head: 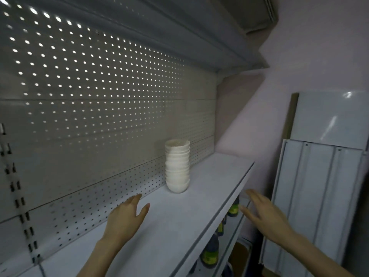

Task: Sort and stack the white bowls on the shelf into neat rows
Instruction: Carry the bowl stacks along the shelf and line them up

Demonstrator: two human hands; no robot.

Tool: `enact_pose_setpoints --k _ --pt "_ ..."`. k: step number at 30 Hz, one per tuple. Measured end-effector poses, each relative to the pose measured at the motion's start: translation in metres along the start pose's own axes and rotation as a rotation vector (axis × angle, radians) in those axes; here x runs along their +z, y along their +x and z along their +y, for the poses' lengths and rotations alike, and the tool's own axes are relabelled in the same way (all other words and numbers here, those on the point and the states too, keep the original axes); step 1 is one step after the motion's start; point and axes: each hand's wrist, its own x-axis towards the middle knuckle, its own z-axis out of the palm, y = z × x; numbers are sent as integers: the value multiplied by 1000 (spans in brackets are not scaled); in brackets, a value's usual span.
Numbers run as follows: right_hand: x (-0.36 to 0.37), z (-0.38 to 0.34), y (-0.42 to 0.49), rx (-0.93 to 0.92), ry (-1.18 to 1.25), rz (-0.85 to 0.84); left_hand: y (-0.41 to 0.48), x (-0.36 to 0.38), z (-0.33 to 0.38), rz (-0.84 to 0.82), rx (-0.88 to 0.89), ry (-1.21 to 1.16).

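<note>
One tall stack of several white bowls (177, 166) stands upright on the white shelf (209, 188), close to the perforated back panel. My left hand (125, 218) hovers over the shelf board, short of the stack and to its left, fingers apart and holding nothing. My right hand (263, 214) is out past the shelf's front edge, to the right of the stack, fingers spread and empty. Neither hand touches the bowls.
A perforated metal back panel (89, 96) runs behind the shelf, with another shelf overhead. Dark bottles with yellow-green labels (210, 252) stand on the shelf below. White panels (317, 196) lean against the pink wall at right.
</note>
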Motion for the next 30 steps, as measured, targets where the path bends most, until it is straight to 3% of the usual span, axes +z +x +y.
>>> enact_pose_setpoints --k 10,19,25,30 --pt "40 58 67 127 -110 -95 74 43 -19 -5 -9 124" --pt "97 117 163 16 -78 -182 118 75 11 -74 -173 232" --pt "108 164 248 -88 -5 -307 157 100 57 -39 -358 -65" --pt "115 184 314 -189 258 -429 183 124 100 -39 -438 -426"
